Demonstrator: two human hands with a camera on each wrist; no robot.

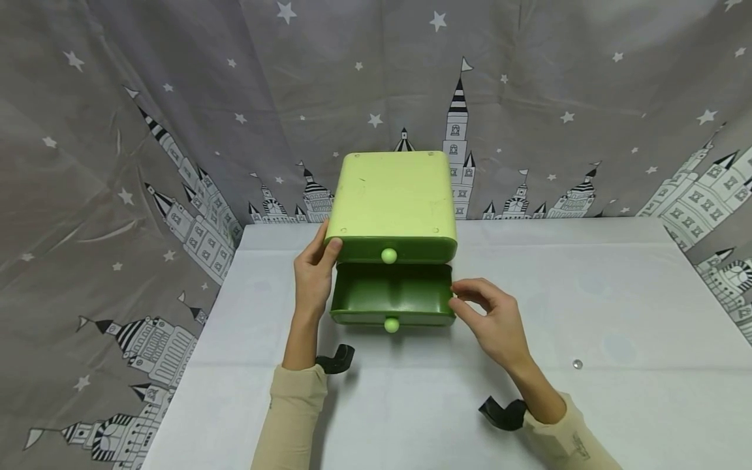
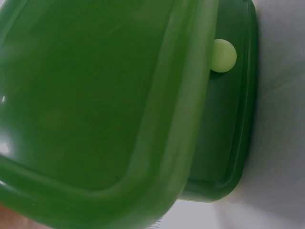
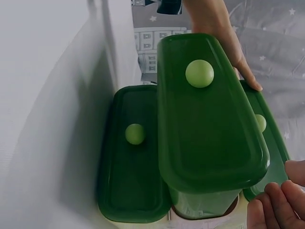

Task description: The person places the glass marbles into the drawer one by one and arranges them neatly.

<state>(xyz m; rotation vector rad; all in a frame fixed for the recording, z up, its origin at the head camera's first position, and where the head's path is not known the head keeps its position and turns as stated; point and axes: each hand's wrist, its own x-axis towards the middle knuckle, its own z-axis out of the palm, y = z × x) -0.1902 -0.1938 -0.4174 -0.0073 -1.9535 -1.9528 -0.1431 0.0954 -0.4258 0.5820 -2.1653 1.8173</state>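
A light green cabinet (image 1: pixel 390 196) with small drawers stands at the back middle of the white table (image 1: pixel 587 294). One dark green drawer (image 1: pixel 357 318) is pulled out toward me and looks empty. In the right wrist view this drawer (image 3: pixel 209 138) sticks out between two closed drawer fronts, each with a pale round knob (image 3: pixel 135 134). My left hand (image 1: pixel 314 274) rests against the cabinet's left front corner, fingers straight along the side and thumb on the front. My right hand (image 1: pixel 490 313) hovers at the drawer's right front corner with loosely curled fingers, holding nothing. The left wrist view shows only the cabinet's green side (image 2: pixel 95 105).
A small shiny bead-like object (image 1: pixel 577 364) lies on the table to the right. A grey curtain (image 1: pixel 176 130) printed with stars and castles hangs behind the table and along its left side. The table's left edge (image 1: pixel 200 339) is close to my left arm.
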